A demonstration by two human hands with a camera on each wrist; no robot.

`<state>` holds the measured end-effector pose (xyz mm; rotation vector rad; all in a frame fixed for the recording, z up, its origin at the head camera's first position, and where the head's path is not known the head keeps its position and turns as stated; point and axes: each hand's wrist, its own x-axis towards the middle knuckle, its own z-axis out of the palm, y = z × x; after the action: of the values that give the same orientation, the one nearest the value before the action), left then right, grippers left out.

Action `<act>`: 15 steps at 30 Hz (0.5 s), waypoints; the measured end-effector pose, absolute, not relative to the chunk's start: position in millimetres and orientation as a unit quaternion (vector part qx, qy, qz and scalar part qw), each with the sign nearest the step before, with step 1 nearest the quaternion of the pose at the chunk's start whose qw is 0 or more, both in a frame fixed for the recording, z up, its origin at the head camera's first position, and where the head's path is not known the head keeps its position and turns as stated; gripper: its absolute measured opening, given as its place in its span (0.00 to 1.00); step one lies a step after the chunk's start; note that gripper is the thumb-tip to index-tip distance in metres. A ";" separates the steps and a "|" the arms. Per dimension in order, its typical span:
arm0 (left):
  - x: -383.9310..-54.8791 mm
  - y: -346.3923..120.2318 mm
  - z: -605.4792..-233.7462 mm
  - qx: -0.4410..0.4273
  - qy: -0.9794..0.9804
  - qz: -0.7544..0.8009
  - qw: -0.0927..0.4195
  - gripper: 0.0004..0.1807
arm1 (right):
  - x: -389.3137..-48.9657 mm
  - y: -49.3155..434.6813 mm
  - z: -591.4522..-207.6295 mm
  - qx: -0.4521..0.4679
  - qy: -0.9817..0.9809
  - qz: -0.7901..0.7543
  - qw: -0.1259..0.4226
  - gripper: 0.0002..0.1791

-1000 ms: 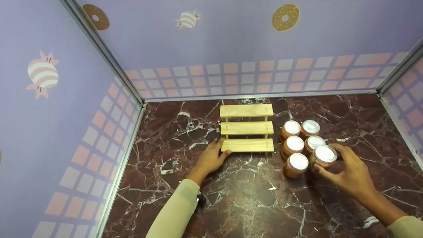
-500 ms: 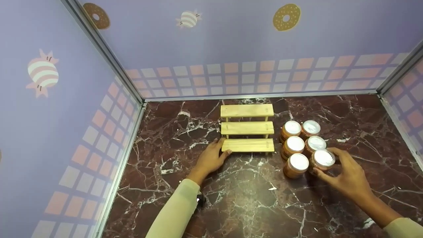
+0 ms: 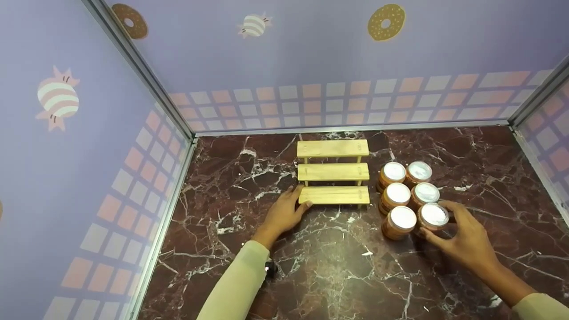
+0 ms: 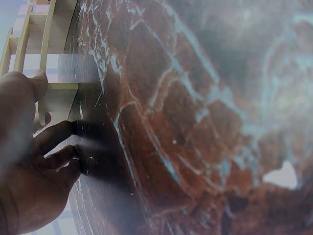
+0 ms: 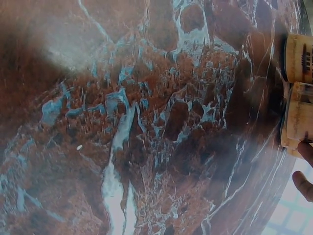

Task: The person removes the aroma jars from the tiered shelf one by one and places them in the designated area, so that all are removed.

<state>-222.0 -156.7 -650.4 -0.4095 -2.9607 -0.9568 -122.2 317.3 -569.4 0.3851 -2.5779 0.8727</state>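
A pale wooden stand with three stepped shelves [image 3: 333,172] is on the dark marbled surface. My left hand [image 3: 282,211] pinches the left end of its lowest shelf; in the left wrist view the thumb lies against the board [image 4: 46,54] and the other fingers [image 4: 61,156] curl near the surface. My right hand [image 3: 469,240] grips a jar with a white lid [image 3: 434,215] between thumb and fingers, at the front right of a cluster of amber jars. The right wrist view catches only fingertips [image 5: 303,185] beside a jar [image 5: 301,115].
Several similar jars [image 3: 397,195] stand close together in two columns right of the stand. Patterned purple panels rise at the back [image 3: 311,53], left [image 3: 89,155] and right [image 3: 546,142]. A white chip-like mark [image 3: 366,253] shows in front of the stand.
My right hand has lowered the jar slightly and drawn it left, into line with the front of the right column. The left hand and the stand have stayed put.
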 end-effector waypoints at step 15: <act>-224.6 -156.9 -652.8 -0.122 -0.958 -0.258 -0.023 0.52 | -120.6 315.7 -577.8 0.124 -0.921 0.321 0.180 0.50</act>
<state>-224.6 -156.9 -652.8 -0.3886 -3.0552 -0.8223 -120.6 315.7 -577.8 0.3497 -2.6027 0.9081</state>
